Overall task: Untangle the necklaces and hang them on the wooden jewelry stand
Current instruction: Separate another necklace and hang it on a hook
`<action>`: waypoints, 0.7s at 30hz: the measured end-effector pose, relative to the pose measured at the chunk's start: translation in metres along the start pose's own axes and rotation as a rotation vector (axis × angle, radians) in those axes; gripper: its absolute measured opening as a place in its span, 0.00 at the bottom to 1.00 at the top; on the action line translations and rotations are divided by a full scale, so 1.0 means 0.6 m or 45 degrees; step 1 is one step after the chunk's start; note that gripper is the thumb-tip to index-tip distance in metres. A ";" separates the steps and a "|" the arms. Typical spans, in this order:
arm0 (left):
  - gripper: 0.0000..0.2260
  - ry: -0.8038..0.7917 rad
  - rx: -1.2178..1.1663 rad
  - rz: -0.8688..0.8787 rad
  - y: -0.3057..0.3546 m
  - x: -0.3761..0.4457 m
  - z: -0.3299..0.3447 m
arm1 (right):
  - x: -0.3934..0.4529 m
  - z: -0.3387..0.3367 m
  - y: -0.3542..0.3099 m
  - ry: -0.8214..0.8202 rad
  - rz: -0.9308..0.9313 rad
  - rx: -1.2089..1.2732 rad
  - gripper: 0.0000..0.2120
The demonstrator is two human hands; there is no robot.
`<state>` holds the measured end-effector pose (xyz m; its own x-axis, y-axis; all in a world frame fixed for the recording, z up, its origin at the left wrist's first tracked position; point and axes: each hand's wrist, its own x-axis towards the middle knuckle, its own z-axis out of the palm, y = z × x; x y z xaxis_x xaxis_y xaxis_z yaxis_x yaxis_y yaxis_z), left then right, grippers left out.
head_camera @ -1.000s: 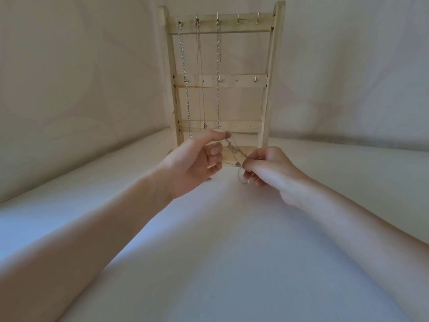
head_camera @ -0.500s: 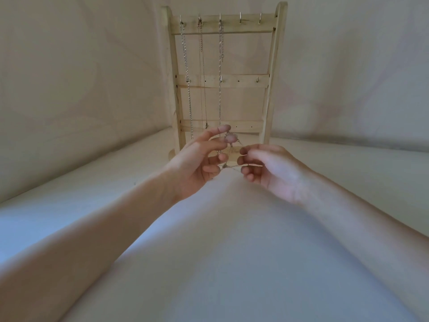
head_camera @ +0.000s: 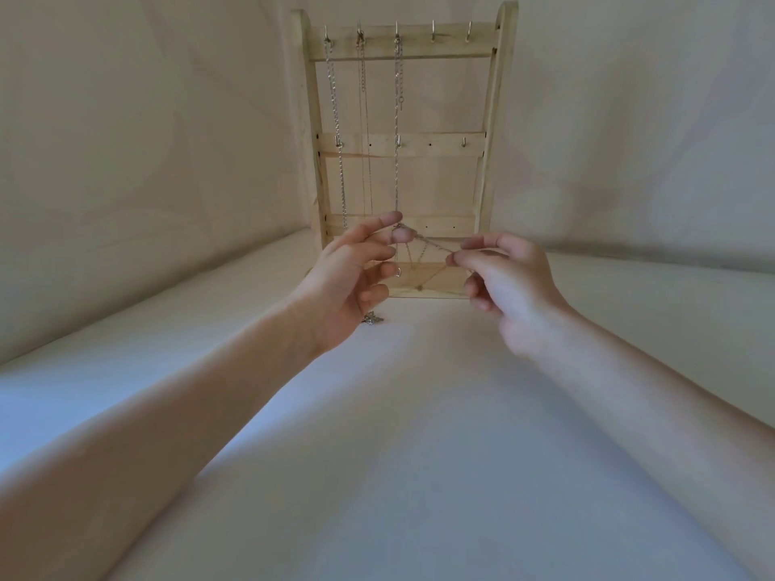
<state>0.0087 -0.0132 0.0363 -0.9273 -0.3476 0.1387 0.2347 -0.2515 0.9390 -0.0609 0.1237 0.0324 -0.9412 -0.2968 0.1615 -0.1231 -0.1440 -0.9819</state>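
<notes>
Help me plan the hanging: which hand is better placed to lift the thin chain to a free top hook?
Right, probably. The right hand pinches the thin chain below the two free top hooks of the wooden jewelry stand.

- The wooden jewelry stand (head_camera: 402, 144) is standing at the far centre of the table (head_camera: 398, 454).
- Three necklaces (head_camera: 396, 119) are hanging on its top-left hooks.
- A thin chain (head_camera: 432, 245) is stretching between the left hand (head_camera: 348, 283) and right hand (head_camera: 507, 283), just before the stand.
</notes>
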 end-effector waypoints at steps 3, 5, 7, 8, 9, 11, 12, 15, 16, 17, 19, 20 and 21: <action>0.15 0.006 0.033 -0.020 0.000 0.000 0.001 | 0.003 -0.004 -0.002 0.028 0.065 0.044 0.07; 0.14 0.013 0.154 -0.019 0.000 -0.001 0.001 | 0.004 -0.006 -0.002 -0.001 0.110 0.046 0.07; 0.15 0.025 0.407 0.033 -0.002 -0.003 -0.001 | 0.005 -0.005 -0.002 -0.099 0.172 0.076 0.08; 0.15 0.030 0.543 0.060 -0.003 -0.004 -0.001 | 0.005 -0.005 -0.001 -0.181 0.212 0.146 0.08; 0.15 0.030 0.651 0.068 -0.005 -0.006 -0.001 | 0.005 -0.005 -0.001 -0.263 0.254 0.247 0.08; 0.13 0.012 0.767 0.026 -0.009 -0.007 0.000 | 0.006 -0.008 -0.005 -0.365 0.292 0.412 0.08; 0.11 0.003 0.801 -0.003 -0.010 -0.007 0.001 | 0.008 -0.010 -0.007 -0.388 0.278 0.440 0.07; 0.08 -0.020 0.879 -0.044 -0.013 -0.004 -0.001 | 0.010 -0.015 -0.010 -0.366 0.166 0.353 0.07; 0.08 -0.025 0.900 -0.047 -0.014 -0.003 -0.002 | 0.011 -0.015 -0.008 -0.313 0.119 0.254 0.07; 0.07 -0.024 0.918 -0.044 -0.016 -0.003 -0.004 | 0.011 -0.015 -0.006 -0.244 0.073 0.136 0.08; 0.06 0.021 0.945 -0.026 -0.018 -0.002 -0.007 | 0.011 -0.013 0.000 -0.098 0.018 -0.026 0.09; 0.07 0.063 0.944 -0.017 -0.018 0.000 -0.010 | 0.012 -0.014 0.002 -0.040 0.013 -0.041 0.09; 0.07 0.105 0.921 -0.018 -0.017 0.002 -0.013 | 0.014 -0.015 0.003 0.001 0.017 -0.031 0.09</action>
<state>0.0074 -0.0178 0.0243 -0.8972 -0.4227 0.1280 -0.0547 0.3940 0.9175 -0.0720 0.1296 0.0309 -0.9431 -0.2979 0.1480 -0.1178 -0.1170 -0.9861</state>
